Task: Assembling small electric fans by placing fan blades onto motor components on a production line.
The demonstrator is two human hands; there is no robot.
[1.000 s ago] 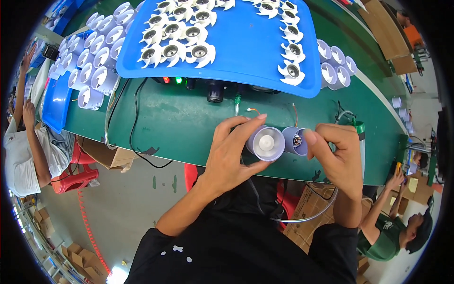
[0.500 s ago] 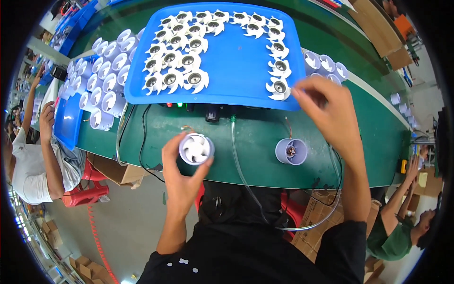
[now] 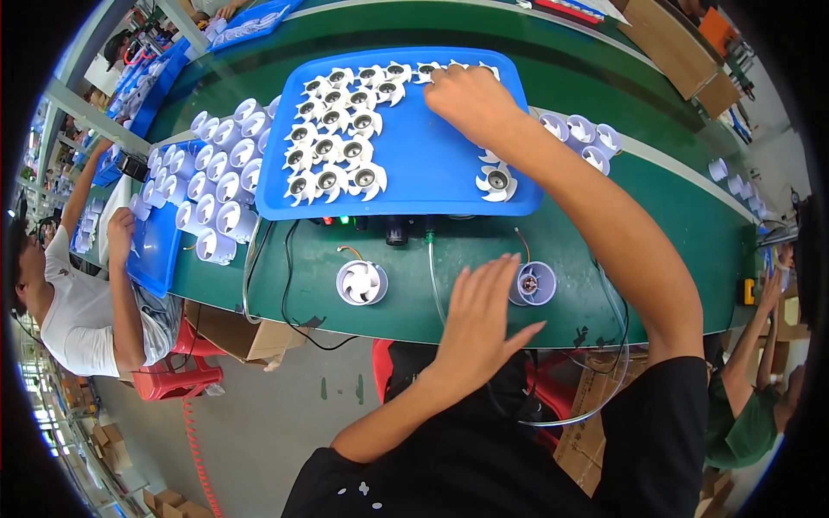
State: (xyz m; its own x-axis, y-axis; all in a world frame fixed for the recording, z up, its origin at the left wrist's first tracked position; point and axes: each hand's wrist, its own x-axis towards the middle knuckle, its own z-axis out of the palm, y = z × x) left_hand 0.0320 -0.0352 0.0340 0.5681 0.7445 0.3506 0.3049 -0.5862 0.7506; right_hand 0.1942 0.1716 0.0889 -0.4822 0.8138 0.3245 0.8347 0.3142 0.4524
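My right hand (image 3: 471, 99) reaches over the blue tray (image 3: 406, 164), its fingers bent down and closed at a white fan impeller at the inner end of the upper rows; the hand hides that impeller and its own fingertips. Beside it, another white fan impeller (image 3: 427, 72) shows. My left hand (image 3: 479, 315) is open, fingers stretched out, just left of a pale purple fan housing (image 3: 537, 283) with a bare motor inside and a wire behind. Further left, a second housing (image 3: 362, 283) stands with a white impeller in it and is untouched.
Several pale purple housings (image 3: 229, 186) stand left of the tray, more (image 3: 580, 131) to its right. A clear hose (image 3: 432, 268) and black cables (image 3: 289, 285) cross the green table (image 3: 604, 207). A co-worker (image 3: 86, 302) sits at left.
My left hand has let go of the housing with the impeller and moved right, towards the other housing. My right hand has moved from the tray's near right corner to its far rows.
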